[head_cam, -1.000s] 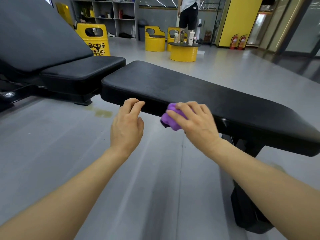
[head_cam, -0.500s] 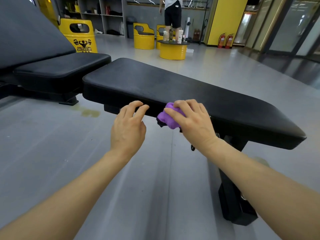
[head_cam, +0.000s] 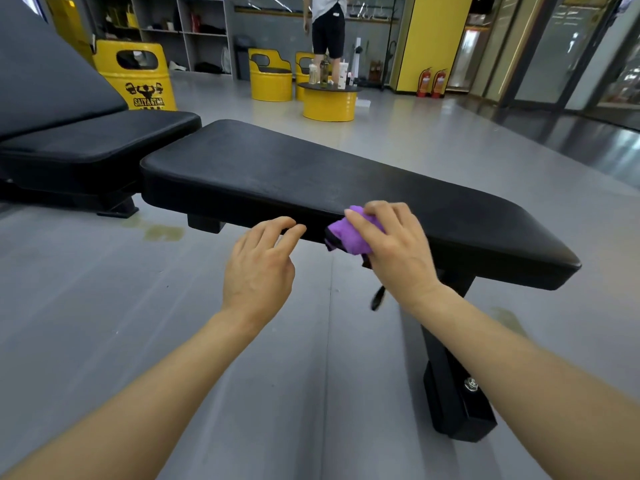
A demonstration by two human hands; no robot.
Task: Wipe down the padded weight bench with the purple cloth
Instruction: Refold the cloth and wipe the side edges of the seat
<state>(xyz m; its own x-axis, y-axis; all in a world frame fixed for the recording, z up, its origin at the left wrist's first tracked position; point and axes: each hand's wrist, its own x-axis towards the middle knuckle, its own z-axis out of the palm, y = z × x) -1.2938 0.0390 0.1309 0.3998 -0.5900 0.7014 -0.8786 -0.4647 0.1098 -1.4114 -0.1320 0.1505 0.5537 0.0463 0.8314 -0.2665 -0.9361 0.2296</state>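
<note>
The padded weight bench (head_cam: 311, 171) is a long black pad running from the left middle to the right, on a black steel leg (head_cam: 450, 382). A bunched purple cloth (head_cam: 348, 237) is pressed against the pad's near side edge. My right hand (head_cam: 394, 247) grips the cloth, fingers curled over its top. My left hand (head_cam: 259, 265) hovers just left of it, fingers loosely bent, fingertips at the pad's near edge and holding nothing. Most of the cloth is hidden under my right hand.
A second black bench (head_cam: 86, 150) with a raised backrest stands at the left. Yellow drum seats (head_cam: 272, 79), a yellow drum table (head_cam: 329, 102) with bottles and a yellow bin (head_cam: 138, 81) stand behind. A person (head_cam: 327, 26) stands at the back. Grey floor (head_cam: 104, 306) lies in front.
My right hand has slid the cloth a little to the right along the bench's near edge. The left hand followed alongside. My view has pulled back and shifted.
</note>
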